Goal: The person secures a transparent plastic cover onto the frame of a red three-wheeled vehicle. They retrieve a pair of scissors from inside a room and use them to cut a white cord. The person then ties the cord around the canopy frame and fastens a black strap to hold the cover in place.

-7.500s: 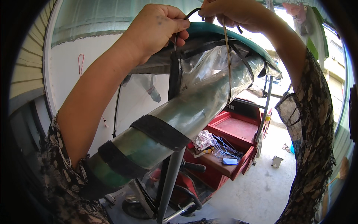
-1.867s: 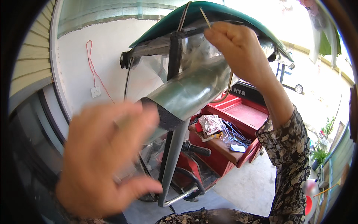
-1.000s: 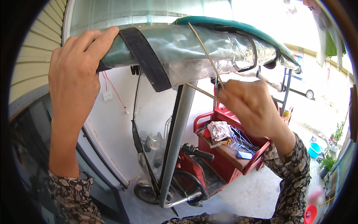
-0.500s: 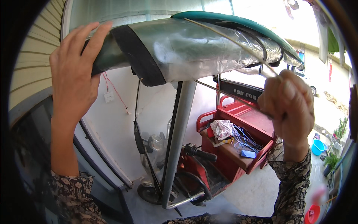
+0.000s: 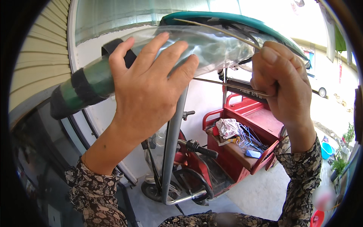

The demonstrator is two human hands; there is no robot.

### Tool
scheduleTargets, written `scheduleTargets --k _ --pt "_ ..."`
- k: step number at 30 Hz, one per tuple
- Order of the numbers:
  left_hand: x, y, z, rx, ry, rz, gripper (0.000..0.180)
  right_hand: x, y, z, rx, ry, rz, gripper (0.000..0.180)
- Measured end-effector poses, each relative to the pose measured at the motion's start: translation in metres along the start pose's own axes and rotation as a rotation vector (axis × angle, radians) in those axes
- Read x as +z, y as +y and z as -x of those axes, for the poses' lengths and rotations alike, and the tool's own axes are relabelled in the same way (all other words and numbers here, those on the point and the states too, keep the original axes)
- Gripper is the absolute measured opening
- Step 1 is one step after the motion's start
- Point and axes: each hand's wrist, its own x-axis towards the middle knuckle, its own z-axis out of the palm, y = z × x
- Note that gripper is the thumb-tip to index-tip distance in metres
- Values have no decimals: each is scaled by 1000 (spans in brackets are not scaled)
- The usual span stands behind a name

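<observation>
A rolled clear plastic sheet with black edging hangs along the edge of a teal canopy. My left hand lies on the roll with its fingers spread. Beyond it, the roll's green-tinted left end, banded in black, slants down to the left. My right hand is a fist around a thin tan cord. One length of cord runs from the canopy edge over the roll to the fist; the other comes back from under the roll. Both look taut.
A grey metal post stands below the roll, part of a red three-wheeled cargo vehicle. Cloth, blue hangers and a phone-like object lie on its seat. At right are a blue basin and plants.
My left hand has shifted right along the roll from its left end, which now droops down to the left. My right fist has moved slightly left and up, still on the cord.
</observation>
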Motion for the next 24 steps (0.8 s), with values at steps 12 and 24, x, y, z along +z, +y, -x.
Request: scheduleTargets --k 12,24 --pt "67 -27 -7 -128 102 -127 24 13 12 3 -135 -259 19 32" --pt "68 -14 -6 41 275 509 30 -31 11 -37 -89 -54 -276 36"
